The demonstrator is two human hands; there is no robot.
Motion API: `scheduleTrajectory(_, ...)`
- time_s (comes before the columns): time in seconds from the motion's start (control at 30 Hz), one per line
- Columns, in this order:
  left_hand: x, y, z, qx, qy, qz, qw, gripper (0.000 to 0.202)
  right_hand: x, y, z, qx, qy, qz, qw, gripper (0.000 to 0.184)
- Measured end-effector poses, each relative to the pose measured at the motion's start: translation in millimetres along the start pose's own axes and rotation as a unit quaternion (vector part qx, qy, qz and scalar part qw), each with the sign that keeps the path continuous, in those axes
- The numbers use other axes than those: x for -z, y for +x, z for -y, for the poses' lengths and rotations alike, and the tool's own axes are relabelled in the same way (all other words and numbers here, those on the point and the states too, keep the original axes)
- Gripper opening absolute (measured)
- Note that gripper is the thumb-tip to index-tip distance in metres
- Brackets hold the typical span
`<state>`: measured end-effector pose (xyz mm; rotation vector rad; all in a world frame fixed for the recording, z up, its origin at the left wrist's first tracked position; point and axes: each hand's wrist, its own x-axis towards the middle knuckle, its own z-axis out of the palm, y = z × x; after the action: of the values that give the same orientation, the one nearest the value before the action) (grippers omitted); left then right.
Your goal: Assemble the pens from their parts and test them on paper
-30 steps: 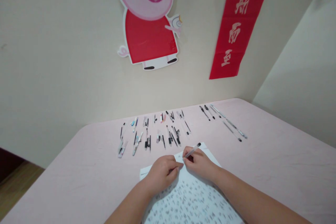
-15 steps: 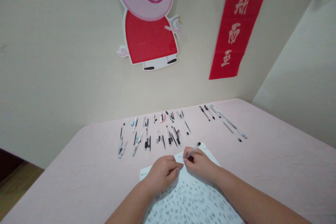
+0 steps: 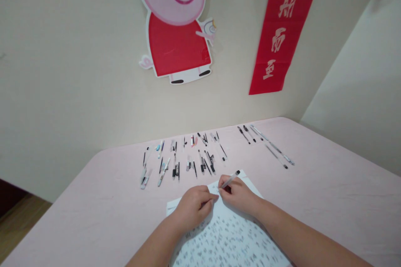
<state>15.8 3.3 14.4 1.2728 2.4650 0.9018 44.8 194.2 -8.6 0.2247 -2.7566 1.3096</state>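
Observation:
A sheet of paper (image 3: 232,238) covered in dense dark marks lies on the pink tabletop in front of me. My right hand (image 3: 239,196) is closed around a pen (image 3: 231,178) with a clear barrel and a dark end. The pen slants up to the right, its lower end at the top part of the sheet near a few small marks; my fingers hide the tip. My left hand (image 3: 196,206) rests on the sheet's left side, index finger stretched towards the pen, thumb apart from it and nothing held. Its other fingers are partly hidden.
Beyond the paper, several taken-apart pens (image 3: 176,170) lie in two rows on the pink table (image 3: 103,200). Several longer pens and thin rods (image 3: 275,156) lie at the back right. A pig cutout (image 3: 178,46) and a red banner (image 3: 278,41) hang on the wall.
The view has shifted very slightly. Both hands stay in nearly the same place on the paper, and the pen's upper end has moved only a touch.

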Motion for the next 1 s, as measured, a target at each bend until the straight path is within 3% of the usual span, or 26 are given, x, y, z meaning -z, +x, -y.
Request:
scheduleTrajectory(0.4, 2.0, 0, -3, 0.004, -0.002, 0.003, 1.0, 0.034, 3, -1, 3, 0.0, 0.008, 0.0, 1.0, 0.009)
scheduleTrajectory(0.63, 1.9, 0, -2, 0.005, -0.001, 0.008, 1.0, 0.035, 3, 4, -6, -0.029, 0.097, -0.044, 0.994, 0.004)
scheduleTrajectory(0.8, 0.0, 0, 0, 0.002, -0.001, 0.003, 1.0, 0.033, 4, 7, -6, -0.032, 0.1, -0.047, 0.993, 0.006)
scheduleTrajectory(1.0, 1.1, 0, -2, 0.003, 0.007, 0.002, 1.0, 0.032, 9, 7, -7, -0.015, 0.154, -0.081, 0.985, 0.025)
